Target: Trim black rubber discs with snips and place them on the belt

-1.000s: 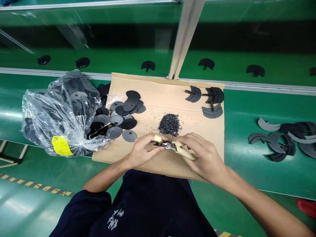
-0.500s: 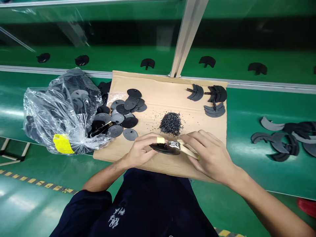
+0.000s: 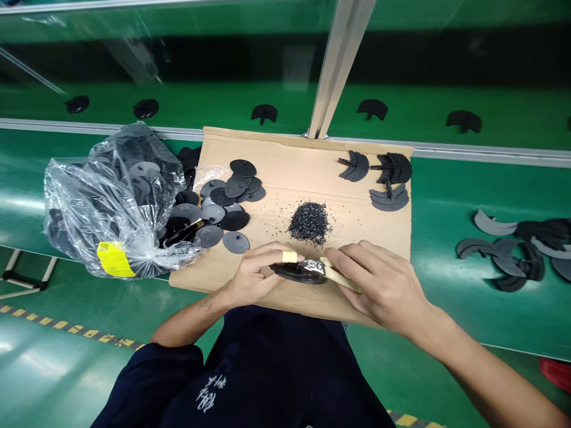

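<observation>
You're partway, I'd say: trimmed pieces [image 3: 389, 198] stacked at the cardboard [image 3: 285, 148] far right, chip pile [image 3: 309, 222] mid-sheet, but lots of discs [image 3: 223, 208] left by the bag [image 3: 107, 202]. Your left hand [image 3: 254, 274] pinches one disc [image 3: 298, 273] by its edge, just above the cardboard's near edge. Right hand [image 3: 386, 285] is clenched on the cutters [image 3: 332, 272], tip touching the disc's right rim.
</observation>
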The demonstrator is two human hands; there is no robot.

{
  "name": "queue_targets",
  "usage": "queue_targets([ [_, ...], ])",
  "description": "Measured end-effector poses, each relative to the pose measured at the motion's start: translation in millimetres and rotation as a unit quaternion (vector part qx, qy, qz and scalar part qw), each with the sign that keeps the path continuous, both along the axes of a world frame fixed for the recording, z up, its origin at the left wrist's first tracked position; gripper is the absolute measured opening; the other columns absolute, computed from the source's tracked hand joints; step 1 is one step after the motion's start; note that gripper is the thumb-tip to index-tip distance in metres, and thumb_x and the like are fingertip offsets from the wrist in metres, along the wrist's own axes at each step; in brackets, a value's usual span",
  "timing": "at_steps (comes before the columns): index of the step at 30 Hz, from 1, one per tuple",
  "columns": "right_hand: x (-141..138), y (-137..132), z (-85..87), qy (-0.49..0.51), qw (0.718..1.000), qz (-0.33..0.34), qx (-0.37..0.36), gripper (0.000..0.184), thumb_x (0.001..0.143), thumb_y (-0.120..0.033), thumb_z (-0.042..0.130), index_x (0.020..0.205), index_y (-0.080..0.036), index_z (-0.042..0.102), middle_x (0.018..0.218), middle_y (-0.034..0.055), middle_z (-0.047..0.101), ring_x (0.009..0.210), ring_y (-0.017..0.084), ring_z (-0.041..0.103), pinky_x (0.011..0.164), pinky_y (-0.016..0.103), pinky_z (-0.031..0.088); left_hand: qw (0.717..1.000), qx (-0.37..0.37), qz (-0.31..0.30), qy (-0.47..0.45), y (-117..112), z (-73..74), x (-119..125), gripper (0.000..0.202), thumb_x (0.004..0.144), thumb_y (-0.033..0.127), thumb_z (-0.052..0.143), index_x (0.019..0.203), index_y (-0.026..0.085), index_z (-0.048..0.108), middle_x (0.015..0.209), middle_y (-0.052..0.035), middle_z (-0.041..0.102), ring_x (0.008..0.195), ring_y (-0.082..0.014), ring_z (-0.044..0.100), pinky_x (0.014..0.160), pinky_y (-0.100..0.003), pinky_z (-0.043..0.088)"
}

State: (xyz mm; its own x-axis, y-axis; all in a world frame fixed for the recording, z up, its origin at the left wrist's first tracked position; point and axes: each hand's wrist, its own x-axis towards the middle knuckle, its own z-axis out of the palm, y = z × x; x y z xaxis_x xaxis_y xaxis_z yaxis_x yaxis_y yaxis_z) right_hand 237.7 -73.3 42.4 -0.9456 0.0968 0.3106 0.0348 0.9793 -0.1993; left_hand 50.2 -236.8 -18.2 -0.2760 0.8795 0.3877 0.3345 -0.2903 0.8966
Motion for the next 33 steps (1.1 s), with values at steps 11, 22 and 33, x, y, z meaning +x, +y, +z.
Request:
queue_targets([
  [11, 0, -1, 0.2, 0.023, 1.0, -0.004, 0.008, 0.024, 0.108, -0.017, 0.041, 0.101, -0.015, 0.064, 0.08, 0.0049, 0.069, 0.065, 0.016, 0.059, 0.055, 0.029, 0.042, 0.998, 0.015, -0.017, 0.064, -1, 6.4, -3, 0.034, 0.095, 0.008, 0.064, 0.127, 0.017, 0.069, 0.107, -0.0104, 0.075, 0.094, -0.0158, 0.072, 0.083, -0.024, 0.061],
  [22, 29, 19, -36.0, -0.169, 0.979, -0.112, -0.016, 0.04, 0.106, -0.045, 0.041, 0.117, -0.014, 0.064, 0.1, 0.0151, 0.069, 0.087, 0.029, 0.063, 0.073, 0.039, 0.049, 0.986, -0.156, 0.046, 0.043, -6, -8.4, -21, 0.021, 0.095, 0.027, 0.068, 0.113, 0.016, 0.07, 0.101, -0.0089, 0.074, 0.091, -0.0199, 0.071, 0.083, -0.029, 0.059],
  [33, 38, 1, -62.0, -0.051, 0.986, -0.152, -0.043, 0.059, 0.104, -0.057, 0.043, 0.142, -0.012, 0.048, 0.131, 0.0251, 0.058, 0.125, 0.041, 0.056, 0.097, 0.054, 0.052, 0.976, -0.214, 0.007, -0.047, 9, -14.9, -5, 0.032, 0.095, 0.044, 0.067, 0.087, 0.013, 0.069, 0.079, -0.0045, 0.065, 0.075, -0.0161, 0.06, 0.069, -0.025, 0.05],
])
